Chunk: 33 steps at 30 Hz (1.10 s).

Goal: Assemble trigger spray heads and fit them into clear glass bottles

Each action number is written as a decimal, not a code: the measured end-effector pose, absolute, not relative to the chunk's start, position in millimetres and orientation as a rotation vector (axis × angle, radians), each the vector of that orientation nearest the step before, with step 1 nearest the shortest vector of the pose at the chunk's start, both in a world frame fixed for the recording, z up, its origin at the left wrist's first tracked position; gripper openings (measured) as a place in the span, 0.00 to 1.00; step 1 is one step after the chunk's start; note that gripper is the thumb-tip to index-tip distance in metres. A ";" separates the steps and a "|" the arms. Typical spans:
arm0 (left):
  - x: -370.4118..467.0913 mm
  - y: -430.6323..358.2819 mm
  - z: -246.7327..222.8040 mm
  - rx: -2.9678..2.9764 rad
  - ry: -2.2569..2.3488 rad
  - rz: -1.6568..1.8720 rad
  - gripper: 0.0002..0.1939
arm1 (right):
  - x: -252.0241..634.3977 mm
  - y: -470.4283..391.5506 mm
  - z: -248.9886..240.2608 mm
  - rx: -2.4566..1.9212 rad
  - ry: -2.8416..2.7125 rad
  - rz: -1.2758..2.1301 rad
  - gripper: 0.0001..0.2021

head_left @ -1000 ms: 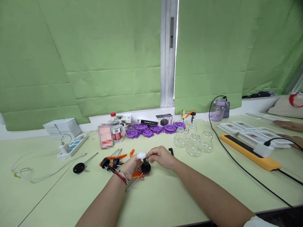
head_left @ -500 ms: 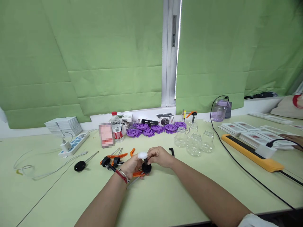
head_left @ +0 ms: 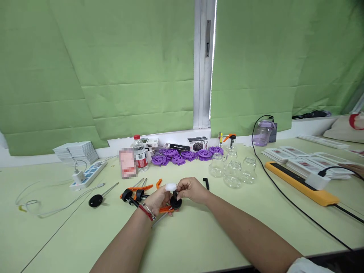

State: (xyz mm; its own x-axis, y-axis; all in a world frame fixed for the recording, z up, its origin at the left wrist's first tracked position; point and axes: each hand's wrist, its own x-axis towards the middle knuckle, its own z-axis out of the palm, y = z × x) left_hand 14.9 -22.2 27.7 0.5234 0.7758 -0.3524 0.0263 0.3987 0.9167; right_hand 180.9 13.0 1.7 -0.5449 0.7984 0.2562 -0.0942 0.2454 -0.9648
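Note:
My left hand [head_left: 158,201] is closed around a black part with a round disc [head_left: 176,203] and an upright stem. A white rounded piece [head_left: 171,187] sits at the top by the left thumb; how it joins the stem is unclear. Below the left fingers, an orange lever [head_left: 165,209] and a thin metal rod stick out. With thumb and fingers pinched, my right hand [head_left: 192,189] grips the black stem just above the disc. Similar black pieces [head_left: 127,195] with orange levers [head_left: 145,187] lie beside my left hand. A small black elbow-shaped piece [head_left: 206,183] rests beyond my right hand.
Clear glass jars [head_left: 233,175] stand at the right, with purple plastic parts [head_left: 178,158] and a red-capped bottle [head_left: 140,153] behind. A black disc with a rod [head_left: 96,200] and a white power strip [head_left: 91,175] lie left. An orange power strip [head_left: 301,184] lies right.
My hands and the black part keep almost the same pose. The view has shifted very slightly.

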 end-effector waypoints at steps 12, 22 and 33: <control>14.3 -20.6 29.6 1.016 0.908 0.567 0.26 | 188.1 8.3 4.3 -0.689 -1.750 1.352 0.16; 15.4 -22.7 32.7 1.013 0.910 0.576 0.26 | 182.6 8.4 -4.8 -0.715 -1.768 1.376 0.10; 14.7 -21.7 30.6 1.003 0.891 0.570 0.28 | 179.7 4.7 -2.0 -0.676 -1.685 1.424 0.13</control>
State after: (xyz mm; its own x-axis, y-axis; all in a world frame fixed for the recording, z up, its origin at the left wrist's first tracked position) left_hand 14.7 -21.7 30.6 0.5331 0.7615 -0.3687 -0.0154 0.4444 0.8957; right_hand 179.7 4.7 -2.0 -0.5285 0.8146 0.2389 -0.0996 0.2199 -0.9704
